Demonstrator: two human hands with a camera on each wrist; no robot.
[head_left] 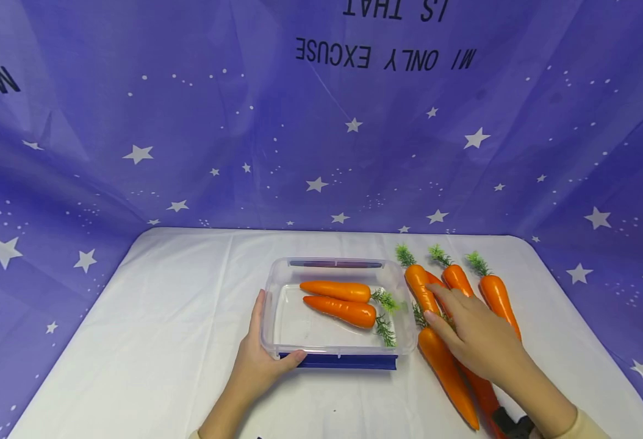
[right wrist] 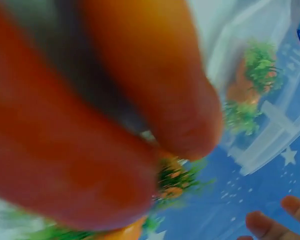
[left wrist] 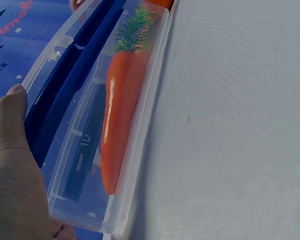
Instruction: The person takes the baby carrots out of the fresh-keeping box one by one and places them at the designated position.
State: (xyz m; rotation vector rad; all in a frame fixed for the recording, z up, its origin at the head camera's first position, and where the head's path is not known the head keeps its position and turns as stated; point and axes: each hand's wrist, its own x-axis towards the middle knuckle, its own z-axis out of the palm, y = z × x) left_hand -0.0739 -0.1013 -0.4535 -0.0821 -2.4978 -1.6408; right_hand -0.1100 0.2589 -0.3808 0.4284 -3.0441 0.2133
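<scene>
My left hand [head_left: 261, 366] holds a clear plastic container [head_left: 338, 350] by its near left corner, with the thumb along the front wall. In the left wrist view the thumb lies by the dark blue latch [left wrist: 60, 95]. Two carrots [head_left: 349, 311] with green tops lie inside, tips pointing left. To the right of the container, my right hand [head_left: 481, 335] reaches over several loose carrots. Its fingertips are at a carrot [head_left: 417, 283] beside the container. Whether they touch it is unclear, and the right wrist view is blurred. The hand partly hides other carrots.
Another carrot [head_left: 448, 372] lies near the container's front right corner, and one more [head_left: 499, 299] lies at the far right. A white cloth [head_left: 151, 341] covers the table. A purple star-printed curtain [head_left: 277, 122] stands behind and at the sides.
</scene>
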